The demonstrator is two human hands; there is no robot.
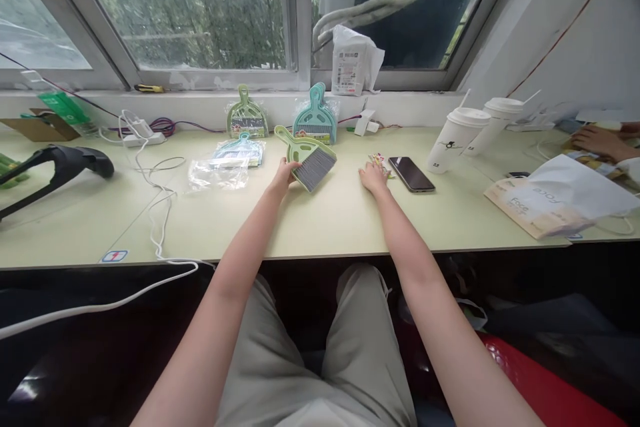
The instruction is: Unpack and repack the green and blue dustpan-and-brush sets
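My left hand point(285, 174) is closed on the edge of a green mini dustpan point(291, 140) with a grey-bristled brush point(316, 170) lying in it. The dustpan is tilted, its handle pointing to the back left. On the desk to the right, my right hand point(373, 177) has its fingers curled over a small colourful printed label point(377, 159), partly hidden by the fingers. Just right of that hand lies a dark phone point(412, 174). Behind are a wrapped green dustpan set point(245, 113) and a wrapped blue one point(316, 117), both leaning on the wall.
Another wrapped blue set point(243, 152) lies flat beside crumpled clear plastic point(217, 175). White cables point(154, 213) cross the desk point(320, 233) at left. Two white cups point(456, 140) and a paper bag point(555, 200) stand right. Another person's hand point(600, 142) shows at far right.
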